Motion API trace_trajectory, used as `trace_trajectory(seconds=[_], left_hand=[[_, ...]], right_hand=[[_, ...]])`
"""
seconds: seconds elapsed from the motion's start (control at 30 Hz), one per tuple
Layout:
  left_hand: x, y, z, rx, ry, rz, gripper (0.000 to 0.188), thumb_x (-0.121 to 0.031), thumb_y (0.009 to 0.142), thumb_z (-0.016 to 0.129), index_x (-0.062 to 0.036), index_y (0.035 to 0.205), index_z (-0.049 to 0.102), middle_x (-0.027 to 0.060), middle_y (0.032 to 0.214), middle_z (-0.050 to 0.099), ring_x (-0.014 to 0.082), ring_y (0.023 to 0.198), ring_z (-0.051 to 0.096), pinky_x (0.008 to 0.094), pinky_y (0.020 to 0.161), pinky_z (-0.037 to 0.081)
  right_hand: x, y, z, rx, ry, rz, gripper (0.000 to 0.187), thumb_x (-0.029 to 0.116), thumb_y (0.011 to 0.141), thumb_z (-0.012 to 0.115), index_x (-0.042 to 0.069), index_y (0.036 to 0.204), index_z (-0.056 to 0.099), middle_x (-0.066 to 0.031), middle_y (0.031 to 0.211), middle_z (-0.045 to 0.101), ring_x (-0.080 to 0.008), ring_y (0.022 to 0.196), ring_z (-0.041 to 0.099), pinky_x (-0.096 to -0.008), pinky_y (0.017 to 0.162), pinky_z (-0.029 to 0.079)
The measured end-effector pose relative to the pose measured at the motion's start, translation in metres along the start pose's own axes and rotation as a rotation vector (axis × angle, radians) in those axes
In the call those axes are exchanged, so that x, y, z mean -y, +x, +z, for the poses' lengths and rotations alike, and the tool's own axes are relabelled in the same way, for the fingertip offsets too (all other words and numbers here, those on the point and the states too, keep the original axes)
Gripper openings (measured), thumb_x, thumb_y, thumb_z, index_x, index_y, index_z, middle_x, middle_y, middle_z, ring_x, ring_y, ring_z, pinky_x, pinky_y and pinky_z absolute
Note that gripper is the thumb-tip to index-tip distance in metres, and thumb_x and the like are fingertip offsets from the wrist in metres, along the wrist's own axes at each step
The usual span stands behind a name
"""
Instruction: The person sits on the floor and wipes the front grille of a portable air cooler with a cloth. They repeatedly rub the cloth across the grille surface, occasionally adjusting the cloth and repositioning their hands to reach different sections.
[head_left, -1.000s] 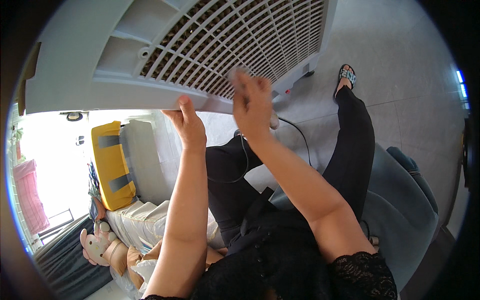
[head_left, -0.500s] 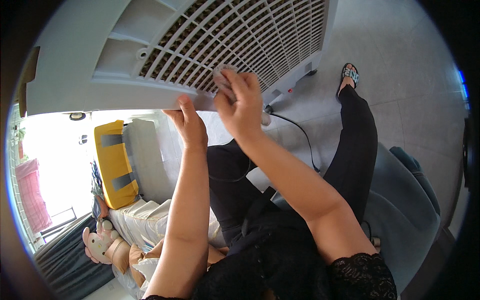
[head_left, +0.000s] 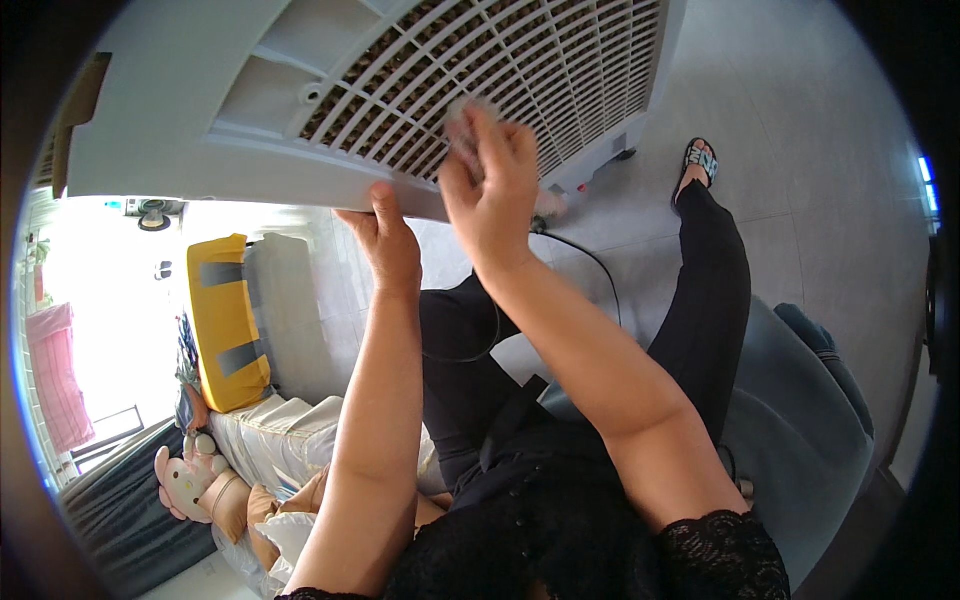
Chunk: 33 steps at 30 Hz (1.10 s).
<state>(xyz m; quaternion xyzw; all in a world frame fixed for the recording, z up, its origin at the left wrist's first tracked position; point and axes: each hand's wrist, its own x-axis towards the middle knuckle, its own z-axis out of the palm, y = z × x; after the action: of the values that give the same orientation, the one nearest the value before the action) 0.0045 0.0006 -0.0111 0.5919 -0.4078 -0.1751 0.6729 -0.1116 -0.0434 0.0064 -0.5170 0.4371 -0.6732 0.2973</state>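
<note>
A big white plastic grille panel (head_left: 300, 110) of a cooler fills the top of the view. My left hand (head_left: 385, 240) grips its lower edge, thumb on the front face. My right hand (head_left: 490, 180) presses against the slats of the grille, fingers closed on a small pale cloth (head_left: 462, 108) that is blurred. Both of my forearms rise from the lower edge, over my lap in black clothes.
A black cable (head_left: 590, 265) runs from the cooler's base across the grey tiled floor. My foot in a sandal (head_left: 700, 160) rests by the cooler's wheel. A yellow cushion (head_left: 225, 320) and a pink plush toy (head_left: 195, 480) lie left. I sit on a grey-blue seat (head_left: 810, 420).
My right hand has moved up and slightly left across the grille with the cloth. My left hand keeps its hold on the panel's edge.
</note>
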Motion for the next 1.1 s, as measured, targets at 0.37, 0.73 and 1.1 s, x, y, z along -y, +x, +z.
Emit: trace_trajectory(seconds=[0.37, 0.73, 1.1], left_hand=[[-0.001, 0.0, 0.002, -0.001, 0.043, 0.027, 0.063, -0.037, 0.095, 0.06, -0.0026, 0.135, 0.025, 0.0116, 0.126, 0.043, 0.0188, 0.113, 0.043, 0.0342, 0.1, 0.036], [0.002, 0.001, -0.002, 0.022, 0.024, 0.069, 0.063, -0.035, 0.096, 0.059, -0.0025, 0.136, 0.024, 0.0113, 0.123, 0.044, 0.0182, 0.11, 0.043, 0.0346, 0.099, 0.036], [0.006, 0.003, -0.003, 0.027, 0.005, 0.089, 0.059, -0.035, 0.096, 0.058, -0.004, 0.135, 0.026, 0.0115, 0.125, 0.043, 0.0186, 0.111, 0.043, 0.0351, 0.099, 0.036]], right_hand=[[0.005, -0.013, -0.003, 0.116, 0.088, -0.071, 0.04, 0.001, 0.073, 0.064, 0.003, 0.113, 0.062, -0.014, 0.096, 0.051, -0.0267, 0.072, 0.056, -0.0326, 0.062, 0.05], [0.022, 0.037, -0.025, 0.162, -0.186, -0.299, 0.03, 0.003, 0.066, 0.067, 0.016, 0.093, 0.071, -0.008, 0.091, 0.051, -0.0237, 0.07, 0.058, -0.0334, 0.057, 0.05], [0.028, 0.041, -0.024, 0.237, -0.233, -0.307, 0.021, 0.006, 0.069, 0.069, 0.01, 0.089, 0.068, -0.0098, 0.087, 0.051, -0.027, 0.069, 0.059, -0.0372, 0.057, 0.051]])
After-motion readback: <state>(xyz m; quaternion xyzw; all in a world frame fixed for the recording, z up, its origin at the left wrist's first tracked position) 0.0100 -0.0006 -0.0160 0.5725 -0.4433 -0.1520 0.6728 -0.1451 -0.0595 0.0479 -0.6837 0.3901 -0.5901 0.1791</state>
